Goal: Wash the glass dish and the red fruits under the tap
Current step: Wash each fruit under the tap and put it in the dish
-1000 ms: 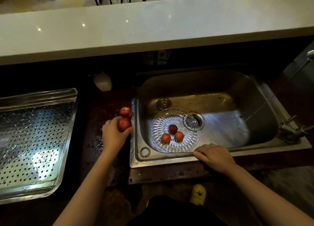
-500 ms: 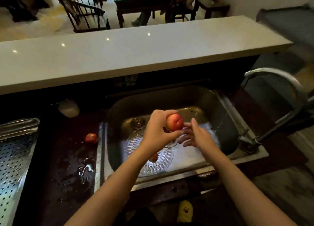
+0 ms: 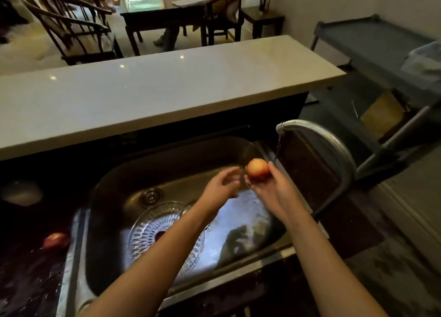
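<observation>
Rinse time!
The right hand [image 3: 274, 192] cups the round red fruit [image 3: 256, 168] near the curved steel tap [image 3: 317, 135]; left hand [image 3: 222, 185] loose, empty. Likely slick wet, so cradle underneath.

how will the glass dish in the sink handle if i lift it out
Probably slippery: the glass dish sits on the wet sink floor. Likely fragile and fairly heavy, being patterned cut glass. The fruit in it could roll if tilted.

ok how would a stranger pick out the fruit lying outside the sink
Find the steel sink. On the dark wet counter just left of its rim lies one red fruit. It alone sits outside the basin, untouched; a second fruit is in the right hand.
</observation>
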Available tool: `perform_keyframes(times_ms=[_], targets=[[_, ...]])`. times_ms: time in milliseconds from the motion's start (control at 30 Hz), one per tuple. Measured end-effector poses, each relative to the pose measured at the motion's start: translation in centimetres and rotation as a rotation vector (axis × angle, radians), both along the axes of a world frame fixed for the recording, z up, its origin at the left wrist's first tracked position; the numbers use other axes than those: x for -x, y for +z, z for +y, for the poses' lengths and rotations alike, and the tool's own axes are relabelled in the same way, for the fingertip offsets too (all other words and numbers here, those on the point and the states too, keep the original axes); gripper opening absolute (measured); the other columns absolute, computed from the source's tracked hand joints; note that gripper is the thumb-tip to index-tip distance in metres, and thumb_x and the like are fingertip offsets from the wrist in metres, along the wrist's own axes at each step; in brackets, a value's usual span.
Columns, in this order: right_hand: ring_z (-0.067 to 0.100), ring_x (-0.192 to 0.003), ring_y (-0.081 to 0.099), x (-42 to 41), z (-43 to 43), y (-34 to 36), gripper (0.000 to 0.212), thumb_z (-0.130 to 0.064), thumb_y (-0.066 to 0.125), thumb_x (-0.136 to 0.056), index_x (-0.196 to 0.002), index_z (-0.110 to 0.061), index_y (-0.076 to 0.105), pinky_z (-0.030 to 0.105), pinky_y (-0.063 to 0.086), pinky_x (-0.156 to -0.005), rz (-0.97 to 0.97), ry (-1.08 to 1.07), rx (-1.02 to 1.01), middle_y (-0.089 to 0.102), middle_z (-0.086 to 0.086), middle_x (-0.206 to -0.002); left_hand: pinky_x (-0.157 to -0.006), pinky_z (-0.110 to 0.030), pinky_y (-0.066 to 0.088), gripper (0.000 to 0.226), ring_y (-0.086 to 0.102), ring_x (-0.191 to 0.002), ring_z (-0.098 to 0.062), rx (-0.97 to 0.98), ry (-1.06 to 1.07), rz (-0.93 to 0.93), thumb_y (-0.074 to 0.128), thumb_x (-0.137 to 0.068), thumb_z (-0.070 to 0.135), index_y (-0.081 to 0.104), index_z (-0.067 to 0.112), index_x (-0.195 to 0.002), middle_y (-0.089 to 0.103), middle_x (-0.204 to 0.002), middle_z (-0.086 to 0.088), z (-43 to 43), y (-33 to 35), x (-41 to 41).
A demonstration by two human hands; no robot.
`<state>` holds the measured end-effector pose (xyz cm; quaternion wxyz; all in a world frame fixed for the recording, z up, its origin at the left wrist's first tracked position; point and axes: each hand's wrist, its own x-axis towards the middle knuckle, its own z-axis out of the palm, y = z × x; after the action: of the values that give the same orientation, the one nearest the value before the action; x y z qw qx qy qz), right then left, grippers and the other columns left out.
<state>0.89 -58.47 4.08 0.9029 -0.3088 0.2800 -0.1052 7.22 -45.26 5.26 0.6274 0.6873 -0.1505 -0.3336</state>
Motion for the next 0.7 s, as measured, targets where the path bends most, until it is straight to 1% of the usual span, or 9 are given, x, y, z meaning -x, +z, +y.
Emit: perform_keyframes(times_ms=[100, 200, 300, 367, 433, 500, 600, 667, 700], targets=[[0.028, -0.091, 0.063, -0.7, -1.2, -0.2, 0.034, -0.030, 0.035, -0.099, -0.109, -0.002, 0.052, 0.034, 0.054, -0.072, -0.001, -0.027, -0.048, 0.058, 0.023, -0.107, -0.064, -0.024, 0.050, 0.031, 0.058, -0.076, -0.017, 0.018, 0.041, 0.075, 0.036, -0.099, 0.016, 0.050, 0.010, -0.126, 0.061, -0.098, -0.009, -2.0, -0.7, -0.1], [0.029, -0.093, 0.065, -1.5, -2.0, -0.3, 0.031, -0.024, 0.034, -0.099, -0.103, 0.000, 0.054, 0.036, 0.056, -0.075, -0.015, -0.052, -0.021, 0.061, 0.023, -0.104, -0.057, -0.023, 0.050, 0.031, 0.057, -0.066, -0.013, -0.034, 0.023, 0.019, 0.034, -0.099, 0.031, 0.051, 0.016, -0.119, 0.057, -0.086, -0.004, -4.3, -0.7, -0.5], [0.026, -0.089, 0.069, -2.1, -2.9, -0.6, 0.029, -0.021, 0.035, -0.098, -0.101, -0.004, 0.058, 0.035, 0.058, -0.077, -0.061, -0.064, 0.022, 0.068, 0.018, -0.095, -0.053, -0.025, 0.048, 0.042, 0.057, -0.062, -0.014, -0.096, 0.009, 0.014, 0.031, -0.097, 0.044, 0.047, 0.014, -0.122, 0.054, -0.086, -0.006, -6.1, -0.4, -1.2], [0.026, -0.092, 0.068, -2.5, -3.3, -0.9, 0.029, -0.027, 0.038, -0.097, -0.099, -0.011, 0.063, 0.039, 0.056, -0.084, -0.058, -0.073, 0.080, 0.070, 0.014, -0.093, -0.053, -0.026, 0.049, 0.048, 0.057, -0.061, -0.015, -0.120, -0.014, 0.023, 0.028, -0.097, 0.048, 0.048, 0.012, -0.121, 0.054, -0.085, -0.006, -7.0, -0.2, -1.5], [0.021, -0.088, 0.070, -3.0, -3.3, -1.2, 0.029, -0.039, 0.044, -0.093, -0.089, -0.023, 0.067, 0.040, 0.056, -0.079, 0.011, -0.082, 0.231, 0.072, 0.007, -0.089, -0.056, -0.026, 0.052, 0.045, 0.058, -0.065, -0.016, -0.131, -0.016, 0.017, 0.025, -0.098, 0.047, 0.050, 0.015, -0.116, 0.056, -0.084, -0.007, -7.9, 0.0, -1.4], [0.017, -0.083, 0.071, -3.5, -3.1, -1.7, 0.024, -0.044, 0.050, -0.088, -0.082, -0.029, 0.068, 0.036, 0.057, -0.067, 0.109, -0.104, 0.413, 0.073, 0.000, -0.085, -0.067, -0.032, 0.055, 0.044, 0.061, -0.079, -0.020, -0.146, 0.010, -0.005, 0.021, -0.099, 0.044, 0.051, 0.016, -0.115, 0.059, -0.093, -0.011, -8.8, 0.0, -1.1], [0.019, -0.090, 0.068, -4.0, -3.1, -2.2, 0.030, -0.045, 0.041, -0.090, -0.090, -0.026, 0.065, 0.039, 0.056, -0.071, 0.173, -0.125, 0.561, 0.069, 0.006, -0.095, -0.085, -0.040, 0.054, 0.045, 0.060, -0.099, -0.025, -0.138, 0.053, 0.007, 0.019, -0.100, 0.042, 0.052, 0.019, -0.120, 0.061, -0.108, -0.013, -10.0, -0.2, -0.3], [0.015, -0.085, 0.067, -4.0, -3.4, -2.3, 0.035, -0.045, 0.036, -0.090, -0.097, -0.025, 0.064, 0.032, 0.057, -0.066, 0.189, -0.149, 0.698, 0.067, 0.006, -0.096, -0.077, -0.028, 0.054, 0.042, 0.061, -0.096, -0.018, -0.093, 0.090, 0.029, 0.018, -0.100, 0.041, 0.057, 0.029, -0.110, 0.063, -0.103, -0.006, -10.2, -0.2, -0.1], [0.015, -0.086, 0.066, -3.9, -3.6, -2.4, 0.038, -0.046, 0.035, -0.091, -0.103, -0.022, 0.063, 0.032, 0.057, -0.069, 0.208, -0.149, 0.747, 0.066, 0.006, -0.099, -0.071, -0.022, 0.053, 0.041, 0.061, -0.093, -0.014, -0.080, 0.087, 0.010, 0.018, -0.100, 0.040, 0.058, 0.034, -0.105, 0.063, -0.099, -0.001, -10.1, -0.1, -0.1]])
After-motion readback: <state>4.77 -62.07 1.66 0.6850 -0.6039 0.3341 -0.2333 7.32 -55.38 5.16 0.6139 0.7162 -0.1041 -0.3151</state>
